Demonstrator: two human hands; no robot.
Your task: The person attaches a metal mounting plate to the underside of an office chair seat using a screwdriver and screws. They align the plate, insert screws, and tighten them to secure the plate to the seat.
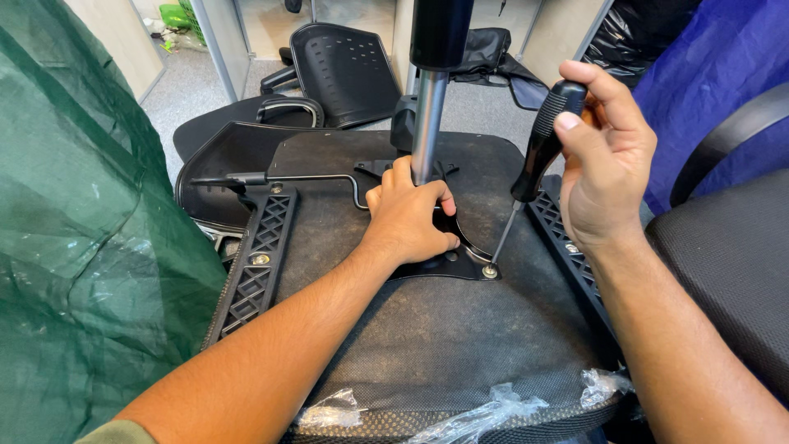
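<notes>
An upturned office chair seat lies in front of me, its dark underside facing up. My left hand presses on the black metal mechanism plate at the foot of the silver gas cylinder. My right hand grips a black-handled screwdriver. Its tip rests on a bolt at the plate's near right corner. A thin black lever runs off to the left from the plate.
Black ribbed armrest brackets flank the seat on both sides. A green plastic-wrapped bulk crowds the left. Another chair and blue wrap stand right. Loose chair backs lie on the grey floor behind.
</notes>
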